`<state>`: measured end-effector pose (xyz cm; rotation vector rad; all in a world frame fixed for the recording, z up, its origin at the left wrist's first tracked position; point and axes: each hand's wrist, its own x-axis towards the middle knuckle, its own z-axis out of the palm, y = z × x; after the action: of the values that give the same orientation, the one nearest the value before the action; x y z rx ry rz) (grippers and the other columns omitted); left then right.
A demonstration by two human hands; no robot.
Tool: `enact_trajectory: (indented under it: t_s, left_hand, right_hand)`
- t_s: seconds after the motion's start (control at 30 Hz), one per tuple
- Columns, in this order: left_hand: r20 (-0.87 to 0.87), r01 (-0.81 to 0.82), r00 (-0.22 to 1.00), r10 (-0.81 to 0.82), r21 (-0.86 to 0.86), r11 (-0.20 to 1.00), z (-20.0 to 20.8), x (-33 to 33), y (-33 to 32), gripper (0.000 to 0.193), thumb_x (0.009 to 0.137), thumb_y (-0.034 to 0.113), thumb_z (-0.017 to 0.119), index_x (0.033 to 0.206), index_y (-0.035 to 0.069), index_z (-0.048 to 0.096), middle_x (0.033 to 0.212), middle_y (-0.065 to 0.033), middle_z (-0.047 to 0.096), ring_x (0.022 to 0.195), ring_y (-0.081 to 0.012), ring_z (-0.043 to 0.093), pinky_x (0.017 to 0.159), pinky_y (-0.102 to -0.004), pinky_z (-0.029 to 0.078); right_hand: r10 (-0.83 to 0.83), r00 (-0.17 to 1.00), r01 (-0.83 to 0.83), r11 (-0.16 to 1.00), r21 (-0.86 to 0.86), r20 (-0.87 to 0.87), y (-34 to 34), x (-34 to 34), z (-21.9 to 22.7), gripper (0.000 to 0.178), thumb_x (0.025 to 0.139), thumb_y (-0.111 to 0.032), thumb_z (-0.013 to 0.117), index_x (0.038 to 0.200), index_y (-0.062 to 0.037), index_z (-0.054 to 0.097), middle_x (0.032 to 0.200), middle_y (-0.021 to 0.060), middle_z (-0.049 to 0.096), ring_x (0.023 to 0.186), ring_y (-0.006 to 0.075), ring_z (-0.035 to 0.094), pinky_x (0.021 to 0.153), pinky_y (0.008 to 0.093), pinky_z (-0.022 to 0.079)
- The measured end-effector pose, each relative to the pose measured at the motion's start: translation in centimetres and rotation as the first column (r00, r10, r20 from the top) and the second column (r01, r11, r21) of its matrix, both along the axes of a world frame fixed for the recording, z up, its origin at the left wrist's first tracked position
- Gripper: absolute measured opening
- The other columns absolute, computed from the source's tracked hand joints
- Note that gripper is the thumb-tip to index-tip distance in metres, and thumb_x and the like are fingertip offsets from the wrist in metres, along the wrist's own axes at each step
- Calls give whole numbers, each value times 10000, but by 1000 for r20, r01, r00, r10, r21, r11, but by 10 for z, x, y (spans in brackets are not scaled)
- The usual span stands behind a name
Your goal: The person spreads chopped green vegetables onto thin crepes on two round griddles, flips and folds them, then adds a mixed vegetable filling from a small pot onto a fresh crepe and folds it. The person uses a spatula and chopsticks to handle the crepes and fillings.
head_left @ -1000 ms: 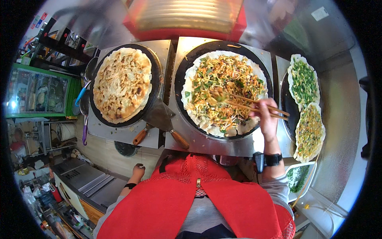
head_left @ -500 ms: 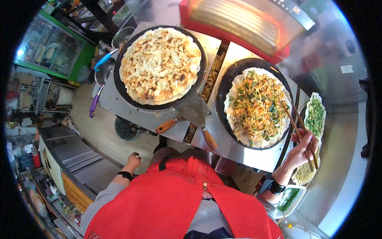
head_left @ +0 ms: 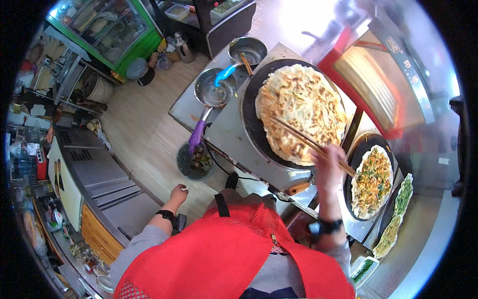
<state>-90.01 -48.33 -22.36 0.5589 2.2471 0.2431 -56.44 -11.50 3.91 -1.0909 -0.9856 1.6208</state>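
Observation:
My right hand (head_left: 328,164) grips a pair of long wooden chopsticks (head_left: 303,138), their tips over the browned flatbread (head_left: 298,99). Whether they touch it I cannot tell. The flatbread lies on a large round black griddle (head_left: 250,132). On a second griddle (head_left: 351,158) to the right is a pale pancake topped with shredded orange and green filling (head_left: 372,179). A wooden-handled spatula (head_left: 298,188) rests by the first griddle's near edge. My left hand (head_left: 178,194) hangs low beside my body, fingers loosely curled but apart, holding nothing.
Metal bowls (head_left: 199,87) with a blue handle (head_left: 225,74) and a purple handle (head_left: 198,133) stand left of the griddle. A bin (head_left: 188,168) is on the floor. Green-topped dough (head_left: 402,199) and a tray of chopped greens (head_left: 364,269) lie far right. A red-framed heated cabinet (head_left: 323,65) stands behind.
The view has swung left. My right hand has carried the chopsticks from the filled pancake's right side across to the browned flatbread. My left hand still hangs low.

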Motion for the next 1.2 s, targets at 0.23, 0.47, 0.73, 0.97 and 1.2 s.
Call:
enact_trajectory:
  t_s: [0.23, 0.47, 0.73, 0.97, 1.2]
  left_hand:
    - [182, 56, 976, -117, 311, 949, 55, 14, 32, 376, 834, 202, 638, 1177, 54, 593, 863, -117, 643, 764, -228, 620, 709, -348, 498]
    - [161, 379, 760, -630, 677, 631, 168, 57, 135, 314, 872, 106, 603, 1177, 34, 579, 967, -108, 605, 738, -167, 593, 679, -283, 489]
    - [-489, 774, 335, -805, 630, -61, 197, 212, 251, 512, 826, 150, 646, 1269, -44, 476, 1172, -211, 530, 968, -384, 571, 869, -413, 485]
    - [-387, 862, 466, -795, 402, 310, 197, 271, 273, 334, 694, 88, 555, 1008, 23, 462, 854, -211, 565, 800, -421, 585, 689, -517, 486]
    - [-536, 707, 562, -631, 707, 29, 231, 303, 330, 444, 888, 165, 597, 1271, 19, 427, 919, -148, 629, 741, -331, 653, 617, -411, 499]
  right_hand:
    - [369, 925, -364, 929, -62, 94, 5, -241, -62, 312, 924, -261, 621, 1087, 2, 587, 953, 86, 644, 878, 152, 615, 769, 278, 501]
    - [468, 884, -468, 884, 12, -24, -32, -104, -53, 424, 911, -165, 629, 1270, 26, 510, 1165, 158, 606, 1030, 183, 601, 860, 276, 494]
    - [-226, -221, -245, 954, 171, 949, -94, 155, -65, 443, 742, -110, 645, 1171, -73, 545, 984, 138, 558, 874, 325, 561, 783, 447, 467]
    - [99, 335, -157, 986, -48, 937, -105, 235, -53, 259, 761, -171, 648, 977, -83, 537, 839, 181, 647, 779, 394, 638, 682, 448, 526]
    - [-460, 198, 103, 888, 448, 866, 24, 478, 14, 306, 818, -237, 716, 1051, -44, 670, 873, 152, 699, 802, 241, 688, 723, 336, 539]
